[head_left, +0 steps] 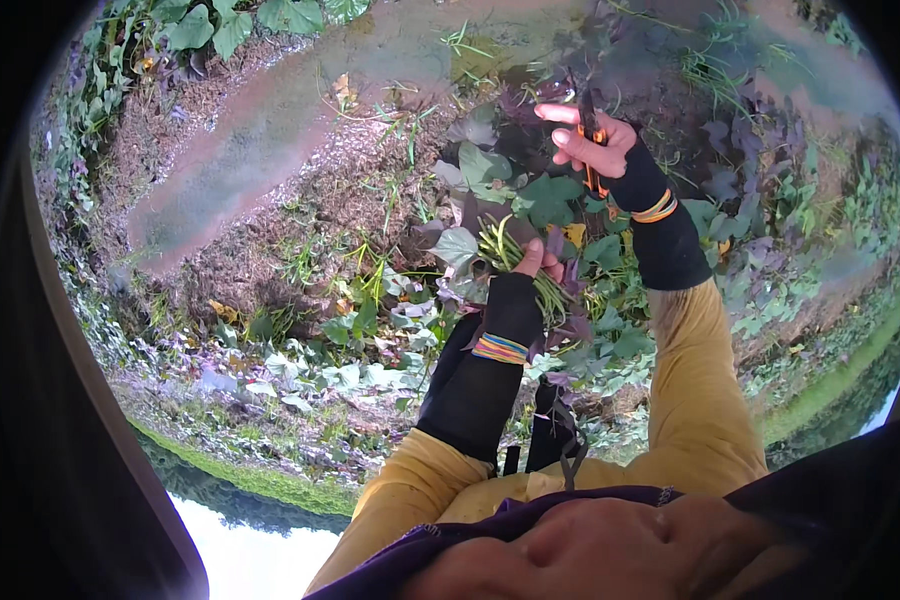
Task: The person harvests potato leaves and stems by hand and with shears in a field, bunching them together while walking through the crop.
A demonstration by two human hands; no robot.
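My left hand (540, 262) is closed round a bunch of cut green leaf stems (498, 245). Their pale ends fan out on one side of the thumb, and the rest of the bunch shows below my fingers. Farther out and to the right, my right hand (605, 148) grips a pair of snips (594, 182) with orange-and-black handles. Their dark blades point away from me, over the plants; whether the blades are apart I cannot tell. Broad green leaves (550, 200) grow between my two hands. A pale leaf (456, 247) lies close beside the stem ends.
Bare brown soil (240, 170) with grass tufts stretches to the left. Leafy vines, green and purplish, cover the ground on the right (760, 200) and at the far left (210, 28). A black strap (550, 425) hangs at my front. Hazy streaks blur the upper part.
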